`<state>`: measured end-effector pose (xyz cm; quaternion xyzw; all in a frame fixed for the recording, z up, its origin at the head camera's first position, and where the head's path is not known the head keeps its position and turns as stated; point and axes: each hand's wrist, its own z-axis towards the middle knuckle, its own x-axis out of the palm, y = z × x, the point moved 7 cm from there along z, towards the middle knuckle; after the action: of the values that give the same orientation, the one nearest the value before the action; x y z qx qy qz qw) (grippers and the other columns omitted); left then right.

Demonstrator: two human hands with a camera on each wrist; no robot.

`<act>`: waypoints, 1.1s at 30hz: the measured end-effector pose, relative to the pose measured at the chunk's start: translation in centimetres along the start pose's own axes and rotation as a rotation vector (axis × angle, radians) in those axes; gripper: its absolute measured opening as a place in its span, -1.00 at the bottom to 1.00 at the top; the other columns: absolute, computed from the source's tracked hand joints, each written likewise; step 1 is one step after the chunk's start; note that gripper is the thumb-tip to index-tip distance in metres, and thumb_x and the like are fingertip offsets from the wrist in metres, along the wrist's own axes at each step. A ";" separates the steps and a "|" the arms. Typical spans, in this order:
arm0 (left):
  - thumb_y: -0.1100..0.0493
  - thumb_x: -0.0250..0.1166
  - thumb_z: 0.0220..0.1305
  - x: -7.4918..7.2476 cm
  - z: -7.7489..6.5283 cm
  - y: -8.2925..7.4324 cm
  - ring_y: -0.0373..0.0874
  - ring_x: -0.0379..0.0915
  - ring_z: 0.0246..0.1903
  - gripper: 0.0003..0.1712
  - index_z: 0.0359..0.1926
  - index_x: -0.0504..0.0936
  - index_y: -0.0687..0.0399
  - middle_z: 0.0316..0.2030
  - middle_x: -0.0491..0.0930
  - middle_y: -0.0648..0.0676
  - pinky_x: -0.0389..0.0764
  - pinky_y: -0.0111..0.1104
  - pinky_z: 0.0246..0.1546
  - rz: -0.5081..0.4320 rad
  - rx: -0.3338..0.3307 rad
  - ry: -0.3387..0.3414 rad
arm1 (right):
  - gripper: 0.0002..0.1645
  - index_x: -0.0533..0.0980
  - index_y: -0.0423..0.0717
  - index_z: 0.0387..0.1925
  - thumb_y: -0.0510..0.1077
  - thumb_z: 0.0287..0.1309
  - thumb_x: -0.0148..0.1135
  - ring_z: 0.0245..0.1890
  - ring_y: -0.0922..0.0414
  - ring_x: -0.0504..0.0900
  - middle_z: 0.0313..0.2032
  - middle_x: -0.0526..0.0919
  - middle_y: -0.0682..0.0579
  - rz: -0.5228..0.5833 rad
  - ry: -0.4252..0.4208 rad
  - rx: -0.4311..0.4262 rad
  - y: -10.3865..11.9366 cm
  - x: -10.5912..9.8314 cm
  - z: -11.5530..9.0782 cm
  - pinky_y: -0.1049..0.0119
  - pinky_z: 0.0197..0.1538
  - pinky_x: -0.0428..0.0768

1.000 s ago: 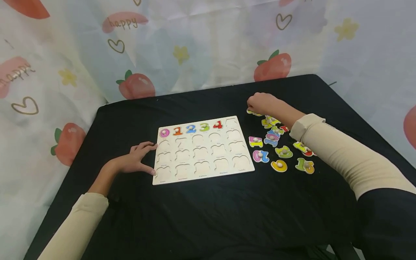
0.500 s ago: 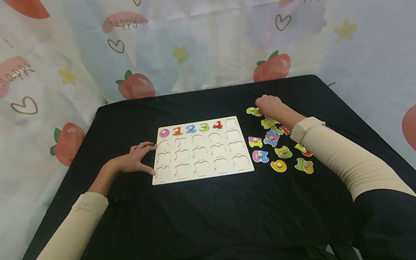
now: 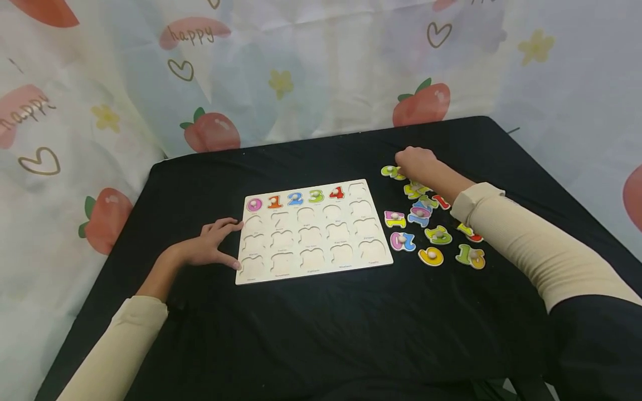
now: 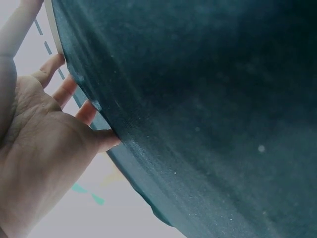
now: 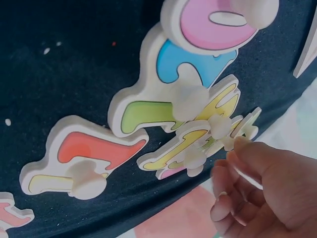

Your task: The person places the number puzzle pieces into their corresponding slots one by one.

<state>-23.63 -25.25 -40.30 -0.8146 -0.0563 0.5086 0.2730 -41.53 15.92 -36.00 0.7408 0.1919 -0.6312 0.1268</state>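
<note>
A pale wooden number board (image 3: 314, 260) lies on the black-covered table, with 0, 1, 2, 3 and 4 in its back row and bare recesses elsewhere. Spread against the board's left edge, my left hand (image 3: 210, 245) touches it with thumb and fingertips. My right hand (image 3: 416, 161) reaches to the far end of the loose pieces, its fingers curled downward. In the right wrist view, thumb and forefinger (image 5: 242, 153) come together at the small white knob (image 5: 229, 144) of a number puzzle piece, mostly hidden by the hand and neighbouring pieces. A yellow-green piece (image 3: 389, 170) lies just left of that hand.
Several knobbed number pieces, some overlapping, are scattered right of the board, among them a yellow piece (image 3: 427, 258), a pink-and-blue piece (image 3: 397, 240) and a green-and-orange piece (image 3: 477, 262). A printed cloth (image 3: 311, 67) hangs behind the table.
My right hand has moved slightly right, off the yellow-green piece at the far end, then stayed there over the last half second. The left hand and board have not moved.
</note>
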 end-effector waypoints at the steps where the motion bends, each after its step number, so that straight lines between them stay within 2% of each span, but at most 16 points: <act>1: -0.23 0.43 -0.06 0.0 0.0 0.0 0.34 -0.31 0.23 0.22 0.44 -0.02 0.21 0.37 -0.18 0.32 -0.01 0.30 0.07 0.001 0.000 0.001 | -0.85 0.54 -0.32 -0.27 -0.26 0.21 0.18 -0.47 -0.03 0.52 -0.47 0.55 -0.11 0.001 -0.006 -0.005 0.1 0.0 0.0 0.04 -0.35 0.54; 8: -0.25 0.42 -0.07 0.2 0.0 0.0 0.33 -0.31 0.24 0.23 0.44 -0.02 0.17 0.38 -0.18 0.29 -0.02 0.29 0.09 0.001 -0.011 0.007 | -0.86 0.54 -0.28 -0.25 -0.30 0.24 0.07 -0.44 -0.01 0.49 -0.43 0.55 -0.10 0.046 -0.066 -0.051 0.5 -0.1 0.2 0.08 -0.36 0.51; 16: -0.24 0.43 -0.07 0.1 -0.1 0.0 0.33 -0.31 0.24 0.22 0.44 -0.02 0.18 0.38 -0.18 0.30 0.00 0.30 0.07 -0.001 -0.007 -0.004 | -0.73 0.56 -0.32 -0.08 -0.30 0.28 0.03 -0.22 -0.06 0.57 -0.15 0.61 -0.22 0.094 -0.039 -0.134 0.9 -0.6 -0.4 0.00 -0.10 0.53; 21: -0.24 0.43 -0.07 0.0 -0.1 0.1 0.34 -0.31 0.23 0.22 0.44 -0.02 0.19 0.38 -0.18 0.31 0.00 0.30 0.07 0.004 -0.006 0.002 | -0.84 0.58 -0.27 -0.24 -0.27 0.23 0.12 -0.42 0.04 0.54 -0.35 0.61 -0.09 0.061 -0.027 -0.166 0.5 -1.0 -1.5 0.10 -0.26 0.53; 24: -0.23 0.43 -0.07 0.0 -0.2 0.1 0.33 -0.32 0.24 0.22 0.44 -0.02 0.19 0.38 -0.18 0.30 -0.01 0.30 0.08 0.005 -0.017 0.003 | -0.90 0.59 -0.20 -0.31 -0.25 0.16 0.21 -0.46 0.09 0.51 -0.40 0.60 -0.01 0.049 0.070 -0.219 0.8 -0.6 -2.3 0.14 -0.30 0.52; 28: -0.24 0.43 -0.08 -0.3 -0.3 -0.1 0.34 -0.32 0.24 0.22 0.44 -0.01 0.17 0.38 -0.18 0.29 0.00 0.30 0.08 0.013 -0.026 0.003 | -0.83 0.58 -0.18 -0.24 -0.22 0.09 0.28 -0.42 0.10 0.50 -0.34 0.59 0.00 0.102 0.241 -0.260 1.0 0.3 -3.6 0.16 -0.29 0.51; 30: -0.25 0.42 -0.08 -0.3 -0.2 -0.2 0.35 -0.31 0.24 0.22 0.44 -0.01 0.17 0.38 -0.18 0.30 0.00 0.31 0.08 0.019 -0.026 0.007 | -0.78 0.55 -0.22 -0.18 -0.26 0.09 0.27 -0.40 0.08 0.49 -0.30 0.58 -0.03 0.123 0.263 -0.271 0.9 0.5 -4.0 0.15 -0.28 0.51; 33: -0.25 0.42 -0.07 -0.2 -0.2 -0.3 0.35 -0.32 0.24 0.22 0.45 -0.02 0.16 0.38 -0.19 0.29 -0.01 0.31 0.09 0.018 -0.030 0.018 | -0.77 0.52 -0.29 -0.16 -0.35 0.09 0.20 -0.38 0.06 0.48 -0.29 0.58 -0.06 0.145 0.240 -0.283 0.7 0.6 -4.3 0.15 -0.26 0.50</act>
<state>-23.54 -25.18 -39.94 -0.8237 -0.0541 0.5028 0.2564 -37.32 17.28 -35.84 0.7972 0.2385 -0.4944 0.2513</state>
